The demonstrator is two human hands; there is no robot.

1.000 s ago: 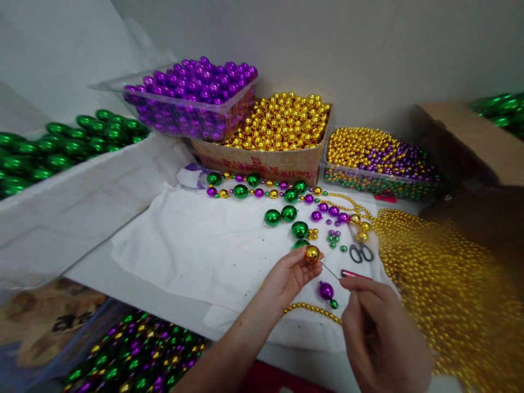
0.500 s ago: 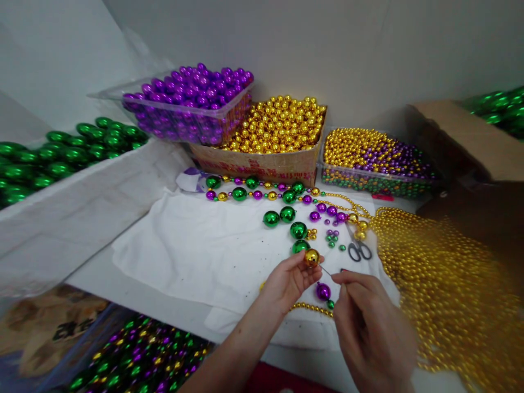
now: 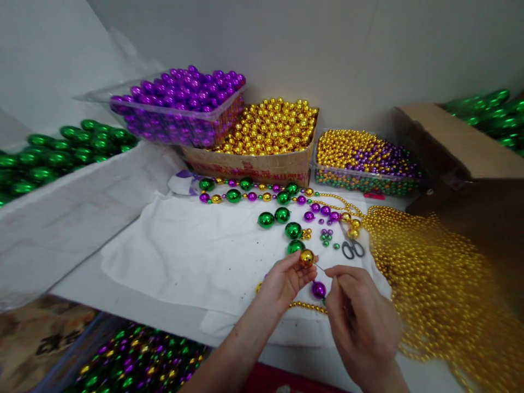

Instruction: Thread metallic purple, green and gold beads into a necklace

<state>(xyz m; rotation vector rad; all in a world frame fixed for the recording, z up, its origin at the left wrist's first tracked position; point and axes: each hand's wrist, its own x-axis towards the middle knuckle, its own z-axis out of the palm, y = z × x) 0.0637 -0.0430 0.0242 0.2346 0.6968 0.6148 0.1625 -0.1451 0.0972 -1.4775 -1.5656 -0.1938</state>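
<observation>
Between the thumb and fingers of my left hand (image 3: 286, 281) is a shiny gold bead (image 3: 307, 258). My right hand (image 3: 360, 316) is closed in a pinch on a thin needle (image 3: 320, 267), whose far end meets the gold bead. Just below the hands hang or lie a purple bead (image 3: 318, 290) and a string of small gold beads (image 3: 308, 307); part of that string is hidden behind my right hand. A large green bead (image 3: 295, 247) lies right behind the gold one. Small green and purple beads (image 3: 326, 236) and black-handled scissors (image 3: 352, 249) lie beyond my right hand.
A strung bead necklace (image 3: 251, 196) lies across the white cloth (image 3: 184, 251). Behind it stand a tub of purple beads (image 3: 180, 117), a carton of gold beads (image 3: 249, 165) and a tub of mixed small beads (image 3: 368, 180). Gold bead strands (image 3: 442, 284) heap at the right.
The whole view has shifted slightly, so things appear a little further left. Both hands keep their hold on the gold bead and the needle, with hardly any other movement.
</observation>
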